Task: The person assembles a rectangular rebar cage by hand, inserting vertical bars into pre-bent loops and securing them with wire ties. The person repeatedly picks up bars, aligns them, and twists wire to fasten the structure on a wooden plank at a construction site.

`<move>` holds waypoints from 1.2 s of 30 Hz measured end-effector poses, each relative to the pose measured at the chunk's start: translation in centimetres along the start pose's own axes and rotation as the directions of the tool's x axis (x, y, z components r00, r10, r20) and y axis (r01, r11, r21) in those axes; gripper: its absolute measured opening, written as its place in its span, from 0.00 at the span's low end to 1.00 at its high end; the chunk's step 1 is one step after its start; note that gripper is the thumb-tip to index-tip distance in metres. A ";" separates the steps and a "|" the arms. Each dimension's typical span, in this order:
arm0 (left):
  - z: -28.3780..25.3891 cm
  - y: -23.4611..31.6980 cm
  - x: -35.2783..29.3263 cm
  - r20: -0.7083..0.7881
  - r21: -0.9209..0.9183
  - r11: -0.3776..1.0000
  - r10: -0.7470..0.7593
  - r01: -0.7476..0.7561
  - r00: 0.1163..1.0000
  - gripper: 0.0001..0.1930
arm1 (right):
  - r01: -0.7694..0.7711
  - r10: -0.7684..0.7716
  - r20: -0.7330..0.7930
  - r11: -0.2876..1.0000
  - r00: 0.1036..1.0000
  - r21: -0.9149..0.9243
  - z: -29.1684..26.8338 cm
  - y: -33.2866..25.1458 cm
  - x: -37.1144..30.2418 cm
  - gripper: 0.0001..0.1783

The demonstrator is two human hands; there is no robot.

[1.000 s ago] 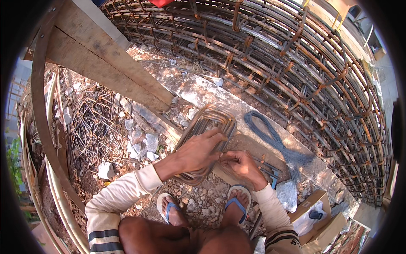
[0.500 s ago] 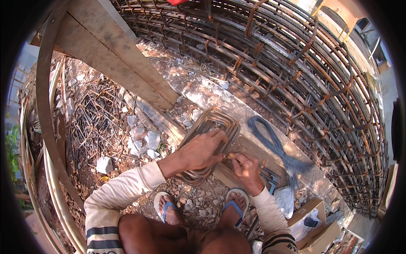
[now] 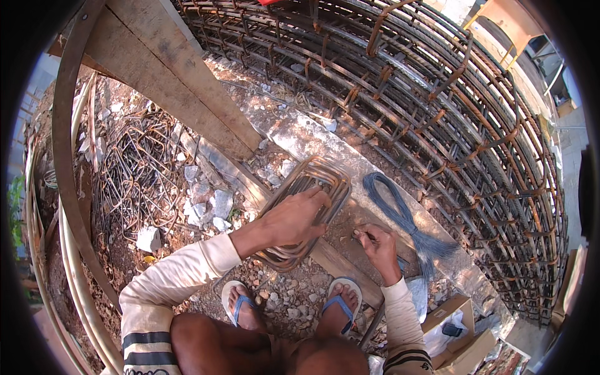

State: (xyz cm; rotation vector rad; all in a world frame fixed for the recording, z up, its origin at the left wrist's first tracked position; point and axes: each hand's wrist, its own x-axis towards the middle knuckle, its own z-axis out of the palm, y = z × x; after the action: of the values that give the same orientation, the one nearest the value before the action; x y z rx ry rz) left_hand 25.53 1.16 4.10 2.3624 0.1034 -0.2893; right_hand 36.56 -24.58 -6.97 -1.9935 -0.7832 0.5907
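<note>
Head view: our left hand (image 3: 294, 219) curls loosely over metal loops (image 3: 339, 180), perhaps steadying them; our right hand (image 3: 379, 245) is nearly closed; we can't tell either's hold.

A long stack of rusty steel bar cages (image 3: 431, 95) sweeps across the upper right, with an orange-brown seat (image 3: 514, 24) on yellow legs beyond it. At left, a wide wooden board (image 3: 172, 69) slants down near pale broken stones (image 3: 220, 203) and a tangle of bent rods (image 3: 139, 164), a curved brown strip (image 3: 61, 137) farther out. An open cardboard box (image 3: 473, 351) containing white plastic (image 3: 436, 341) stands lower right.
</note>
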 end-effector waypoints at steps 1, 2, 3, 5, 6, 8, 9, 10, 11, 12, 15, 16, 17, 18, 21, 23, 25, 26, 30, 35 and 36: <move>0.0 0.1 0.0 0.003 -0.002 1.000 0.002 -0.002 1.000 0.25 | 0.134 -0.133 0.018 0.991 0.991 -0.027 0.0 -0.7 -0.4 0.09; 0.0 0.2 0.2 0.008 0.007 1.000 -0.002 0.002 1.000 0.25 | 0.204 -0.201 0.062 0.977 0.978 -0.061 0.1 -1.5 -0.7 0.09; 0.0 0.3 0.2 0.009 0.016 1.000 -0.003 0.002 1.000 0.25 | 0.271 -0.261 0.109 0.959 0.959 -0.089 0.3 -2.4 -0.9 0.10; 0.1 0.4 0.3 0.015 0.031 0.999 0.012 -0.012 1.000 0.26 | 0.390 -0.375 0.107 0.894 0.921 -0.222 0.6 -4.2 -0.4 0.12; 0.2 0.4 0.4 0.020 0.032 0.999 0.023 -0.024 1.000 0.26 | 0.455 -0.444 0.106 0.845 0.890 -0.280 0.6 -5.0 -0.1 0.14; 0.4 0.4 0.4 0.042 0.037 0.999 0.034 -0.036 0.999 0.26 | 0.580 -0.586 0.104 0.731 0.804 -0.359 0.5 -6.2 1.0 0.15; 0.6 0.3 0.4 0.061 0.040 0.999 0.034 -0.037 0.998 0.26 | 0.637 -0.657 0.104 0.662 0.747 -0.395 0.3 -6.6 1.7 0.16; 0.9 0.3 0.4 0.060 0.023 0.999 0.042 -0.043 0.997 0.27 | 0.654 -0.684 0.112 0.619 0.721 -0.434 0.1 -7.0 2.1 0.16; 1.1 0.2 0.5 0.036 0.052 0.997 0.057 -0.058 0.998 0.27 | 0.670 -0.711 0.122 0.572 0.692 -0.473 -0.1 -7.3 2.6 0.17; 1.4 0.2 0.3 -0.005 0.060 0.995 0.079 -0.078 0.997 0.27 | 0.682 -0.734 0.135 0.524 0.665 -0.510 -0.3 -7.6 2.9 0.17; 1.8 -0.1 0.5 -0.060 0.070 0.993 0.102 -0.098 0.993 0.27 | 0.711 -0.749 0.178 0.485 0.639 -0.509 -0.5 -7.9 3.8 0.18; 1.8 -0.2 0.5 -0.086 0.049 0.994 0.106 -0.102 0.991 0.26 | 0.717 -0.755 0.179 0.480 0.631 -0.506 -0.4 -8.0 4.0 0.18; 1.9 -0.3 0.5 -0.058 0.055 0.995 0.089 -0.086 0.994 0.27 | 0.716 -0.743 0.189 0.492 0.642 -0.495 -0.3 -8.0 4.1 0.18; 1.8 -0.3 0.7 -0.048 0.045 0.996 0.079 -0.077 0.996 0.27 | 0.706 -0.724 0.198 0.510 0.661 -0.491 -0.2 -8.0 4.2 0.18; 1.6 -0.2 0.7 -0.010 -0.039 0.999 -0.015 0.015 1.000 0.29 | 0.717 -0.736 0.193 0.505 0.648 -0.480 0.1 -7.9 4.3 0.18; 1.4 0.1 0.5 -0.006 -0.080 0.995 -0.060 0.059 0.998 0.31 | 0.717 -0.724 0.221 0.496 0.653 -0.490 0.0 -7.8 4.4 0.19; 1.1 0.5 0.3 -0.026 -0.102 0.993 -0.066 0.063 0.997 0.32 | 0.719 -0.714 0.240 0.501 0.658 -0.482 -0.3 -7.8 4.5 0.20; 0.9 0.7 0.0 -0.034 -0.050 0.998 -0.031 0.029 0.999 0.31 | 0.722 -0.710 0.245 0.509 0.660 -0.468 -0.4 -7.8 4.6 0.21; -0.2 1.7 -2.2 0.088 0.063 0.997 -0.049 0.044 0.995 0.26 | 0.733 -0.693 0.281 0.531 0.664 -0.424 -0.7 -7.9 4.7 0.28; -0.6 1.5 -7.1 0.027 0.392 0.899 0.202 -0.197 0.979 0.28 | 0.733 -0.709 0.252 0.530 0.659 -0.427 -0.6 -8.0 4.7 0.20; -0.5 1.1 -8.1 -0.028 0.473 0.847 0.289 -0.242 0.957 0.29 | 0.732 -0.710 0.252 0.526 0.658 -0.433 -0.6 -8.1 4.7 0.20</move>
State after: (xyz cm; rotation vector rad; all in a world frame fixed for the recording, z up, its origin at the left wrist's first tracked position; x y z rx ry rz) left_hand 17.95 0.76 7.15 2.8285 -0.2798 -0.0613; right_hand 37.80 -18.21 -0.19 -1.8339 -1.8285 -0.1051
